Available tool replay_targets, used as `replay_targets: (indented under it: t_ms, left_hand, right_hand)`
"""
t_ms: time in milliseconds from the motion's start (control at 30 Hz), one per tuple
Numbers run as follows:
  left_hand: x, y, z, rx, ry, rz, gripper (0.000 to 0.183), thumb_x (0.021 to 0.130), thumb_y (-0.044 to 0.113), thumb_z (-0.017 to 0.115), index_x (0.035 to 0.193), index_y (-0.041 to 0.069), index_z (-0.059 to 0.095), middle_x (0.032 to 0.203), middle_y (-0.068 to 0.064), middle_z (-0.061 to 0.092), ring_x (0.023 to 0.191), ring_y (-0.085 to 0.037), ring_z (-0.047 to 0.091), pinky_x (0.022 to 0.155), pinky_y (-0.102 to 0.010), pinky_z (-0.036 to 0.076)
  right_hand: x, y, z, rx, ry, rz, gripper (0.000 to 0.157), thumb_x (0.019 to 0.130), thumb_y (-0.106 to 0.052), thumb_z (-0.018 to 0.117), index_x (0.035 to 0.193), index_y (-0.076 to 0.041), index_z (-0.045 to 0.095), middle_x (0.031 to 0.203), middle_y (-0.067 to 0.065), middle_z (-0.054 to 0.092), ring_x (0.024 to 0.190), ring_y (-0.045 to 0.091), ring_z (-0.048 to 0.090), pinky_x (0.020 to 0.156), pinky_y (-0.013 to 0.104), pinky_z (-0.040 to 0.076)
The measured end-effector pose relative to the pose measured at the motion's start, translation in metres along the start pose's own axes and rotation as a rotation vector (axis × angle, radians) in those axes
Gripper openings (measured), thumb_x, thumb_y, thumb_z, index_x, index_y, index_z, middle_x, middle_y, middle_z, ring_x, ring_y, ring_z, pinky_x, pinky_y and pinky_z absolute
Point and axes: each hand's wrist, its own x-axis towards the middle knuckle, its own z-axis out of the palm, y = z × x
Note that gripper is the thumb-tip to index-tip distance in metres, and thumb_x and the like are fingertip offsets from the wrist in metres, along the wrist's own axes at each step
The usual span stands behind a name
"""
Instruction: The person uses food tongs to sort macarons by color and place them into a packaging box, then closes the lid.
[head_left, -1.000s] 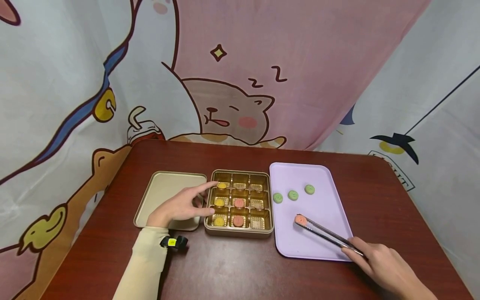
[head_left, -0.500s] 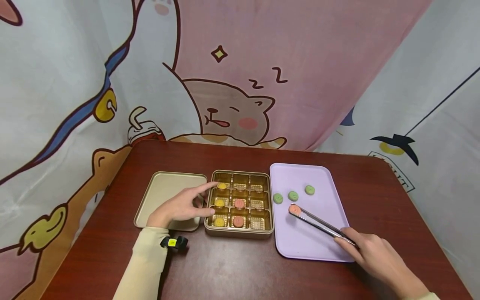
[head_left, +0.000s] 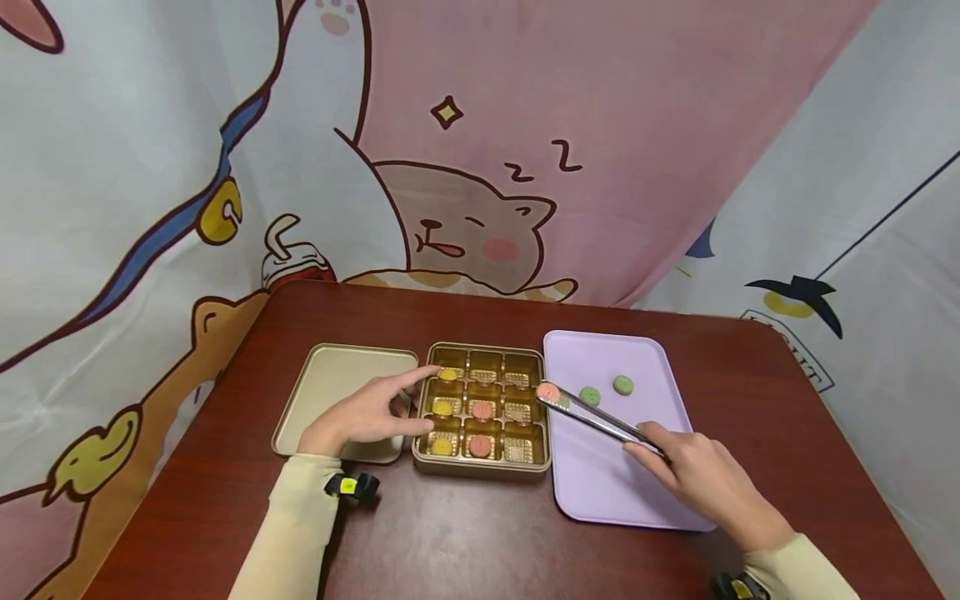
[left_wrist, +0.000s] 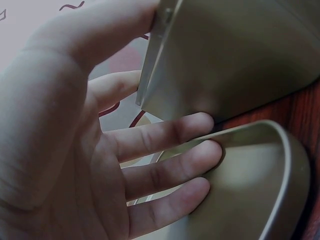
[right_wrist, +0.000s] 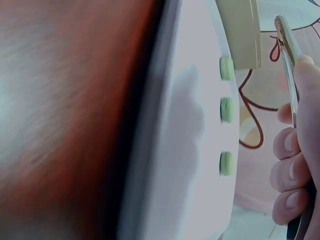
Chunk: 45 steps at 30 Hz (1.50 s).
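Observation:
My right hand (head_left: pixel 708 479) grips metal tongs (head_left: pixel 603 423), whose tips pinch a pink cookie (head_left: pixel 548 393) over the seam between the box and the tray. The gold tin box (head_left: pixel 480 470) has a divided insert. Its left column holds yellow cookies (head_left: pixel 442 447), one per compartment; pink cookies (head_left: pixel 479 446) sit in the middle and front of the centre column. At the box's left side, my left hand (head_left: pixel 360 414) touches the rim with thumb and index finger, the other fingers (left_wrist: pixel 172 160) extended beside the wall. The right column's compartments hold no cookies.
Right of the box lies a lilac tray (head_left: pixel 630 492) with green cookies (head_left: pixel 623 385) toward its back; the tongs partly cover one in the head view. The tin's lid (head_left: pixel 330 387) lies to the left, partly under my left hand. A patterned cloth (head_left: pixel 630 108) hangs behind the table.
My right hand has carried the pink cookie in the tongs left and away from me, from above the tray to the box's right edge. The left hand stays at the box.

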Motion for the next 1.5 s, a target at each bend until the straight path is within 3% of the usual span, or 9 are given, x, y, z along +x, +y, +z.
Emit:
replay_targets:
  t_ms: [267,500,700,1200,1500]
  left_hand:
    - [0.001,0.000,0.001,-0.003,-0.004,-0.015,0.089,0.092,0.045,0.081,0.166,0.024,0.035,0.121,-0.004,0.064,0.094,-0.014,0.066,0.091,-0.038,0.055]
    - [0.000,-0.001,0.001,0.001,-0.002,-0.012,0.089,0.093,0.045,0.081,0.166,0.025,0.035,0.121,-0.004,0.064,0.094,-0.014,0.066,0.090,-0.038,0.055]
    - [0.001,-0.002,0.001,-0.002,0.001,-0.017,0.088,0.092,0.044,0.081,0.166,0.026,0.035,0.119,-0.004,0.065,0.092,-0.013,0.067,0.089,-0.037,0.056]
    - [0.002,-0.003,0.001,-0.007,0.014,-0.010,0.088,0.092,0.043,0.081,0.165,0.025,0.036,0.118,-0.004,0.065,0.091,-0.014,0.067,0.088,-0.037,0.056]
    - [0.001,-0.003,0.002,-0.013,0.010,-0.004,0.088,0.092,0.043,0.082,0.165,0.023,0.036,0.117,-0.005,0.066,0.090,-0.013,0.068,0.088,-0.038,0.057]
  right_hand:
    - [0.026,-0.010,0.008,0.015,0.031,-0.071,0.028,0.094,-0.034,0.080,0.087,-0.027,0.054,0.061,-0.018,0.041,0.053,0.004,0.038,0.047,0.026,0.032]
    - [0.051,-0.021,0.013,0.033,0.016,-0.072,0.026,0.097,-0.038,0.076,0.087,-0.025,0.056,0.059,-0.014,0.041,0.052,0.011,0.041,0.046,0.034,0.036]
    - [0.067,-0.028,0.018,0.028,-0.001,-0.078,0.022,0.099,-0.041,0.073,0.089,-0.027,0.060,0.066,-0.006,0.040,0.056,0.013,0.040,0.044,0.032,0.034]
    - [0.087,-0.035,0.021,0.054,-0.067,-0.053,0.029,0.103,-0.041,0.068,0.085,-0.023,0.054,0.055,-0.010,0.035,0.053,0.014,0.038,0.044,0.031,0.031]
    - [0.092,-0.036,0.020,0.044,-0.112,-0.033,0.032,0.103,-0.047,0.066,0.088,-0.022,0.053,0.056,-0.007,0.039,0.053,0.013,0.041,0.045,0.033,0.035]
